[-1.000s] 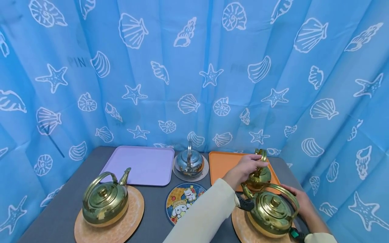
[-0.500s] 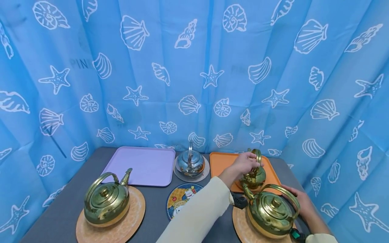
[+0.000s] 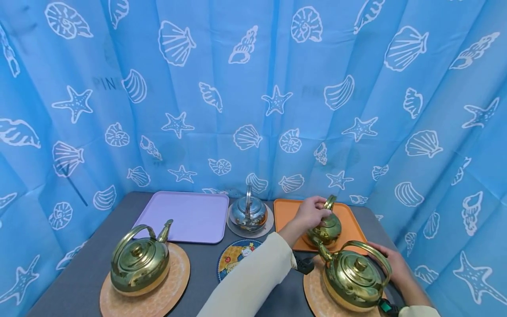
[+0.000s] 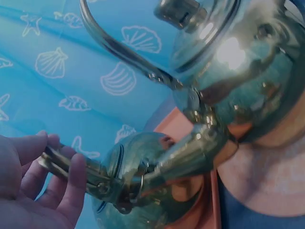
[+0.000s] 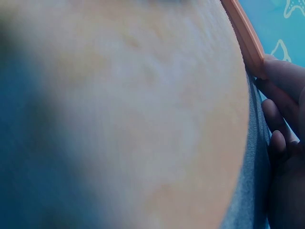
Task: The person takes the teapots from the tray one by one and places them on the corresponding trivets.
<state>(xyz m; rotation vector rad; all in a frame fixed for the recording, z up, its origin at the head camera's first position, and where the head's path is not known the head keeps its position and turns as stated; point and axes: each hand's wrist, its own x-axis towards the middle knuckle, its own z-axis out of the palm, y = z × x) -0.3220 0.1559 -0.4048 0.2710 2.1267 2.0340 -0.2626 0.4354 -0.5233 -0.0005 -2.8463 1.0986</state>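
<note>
My left hand [image 3: 312, 212] grips the handle of a small brass kettle [image 3: 329, 230]. That kettle is over the orange tray [image 3: 283, 213], at its near right part; I cannot tell whether it touches the tray. In the left wrist view the fingers [image 4: 76, 186] curl round the handle. My right hand [image 3: 392, 260] reaches behind a large brass kettle [image 3: 356, 277], and in the right wrist view its thumb and forefinger pinch the tray's corner [image 5: 255, 57]. The large kettle stands on a round tan mat [image 3: 313, 288], its spout close to the small kettle.
A second large brass kettle [image 3: 138, 266] stands on another round mat [image 3: 180, 273] at the left. The lilac tray [image 3: 186, 215] lies at the back left. Between the trays a steel kettle [image 3: 248, 215] sits on a pale round mat [image 3: 233, 226]. My left forearm partly covers a cartoon-printed mat [image 3: 227, 255].
My left hand has moved left across the orange tray with the small brass kettle. My right hand has stayed at the tray's corner.
</note>
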